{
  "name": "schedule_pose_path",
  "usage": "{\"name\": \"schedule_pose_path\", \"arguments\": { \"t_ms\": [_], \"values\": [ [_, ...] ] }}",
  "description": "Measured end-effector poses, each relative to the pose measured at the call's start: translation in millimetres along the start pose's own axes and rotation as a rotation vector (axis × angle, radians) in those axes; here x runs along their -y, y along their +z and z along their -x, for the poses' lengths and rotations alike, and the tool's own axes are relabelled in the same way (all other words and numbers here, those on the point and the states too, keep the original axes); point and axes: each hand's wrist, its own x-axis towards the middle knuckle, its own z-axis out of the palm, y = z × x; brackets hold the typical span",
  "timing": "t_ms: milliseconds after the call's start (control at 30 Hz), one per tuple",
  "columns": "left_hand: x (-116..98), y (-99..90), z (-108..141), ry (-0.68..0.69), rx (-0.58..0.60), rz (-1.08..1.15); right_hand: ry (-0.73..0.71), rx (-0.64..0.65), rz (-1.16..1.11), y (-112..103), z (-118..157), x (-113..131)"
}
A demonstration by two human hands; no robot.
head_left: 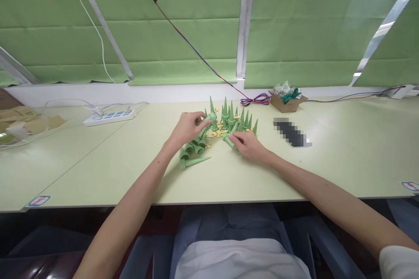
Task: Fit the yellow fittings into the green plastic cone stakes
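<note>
Spikes [231, 117] stood and lay nearer the back edge of the desk [327, 157] than its front; the left hand [189, 126] and right hand [250, 144] each pinched one.

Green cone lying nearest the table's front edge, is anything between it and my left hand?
Yes: a cluster of other green cones lies between your left hand and that nearest green cone, open ends facing roughly toward the front of the table. A straight reach would probably have to pass over them.
</note>
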Motion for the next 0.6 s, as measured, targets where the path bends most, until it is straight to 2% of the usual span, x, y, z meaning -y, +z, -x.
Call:
{"name": "schedule_pose_path", "arguments": {
  "t_ms": [100,200,300,467,600],
  "values": [
    [-19,3.6,12,0.088,0.219,0.02,0.063,-0.12,0.001,-2,-2,-5],
    [-27,12.3,18,0.073,0.32,0.025,0.078,-0.168,0.038,-4,-4,-6],
    [-28,16.3,20,0.08,0.359,0.057,0.08,-0.152,0.089,-6,-5,-5],
    [-28,12.3,23,0.065,0.417,0.177,0.094,-0.063,0.191,-9,-5,-6],
    [-26,11.6,24,0.059,0.389,0.277,0.098,0.018,0.318,-13,-5,-8]
  ]
}}
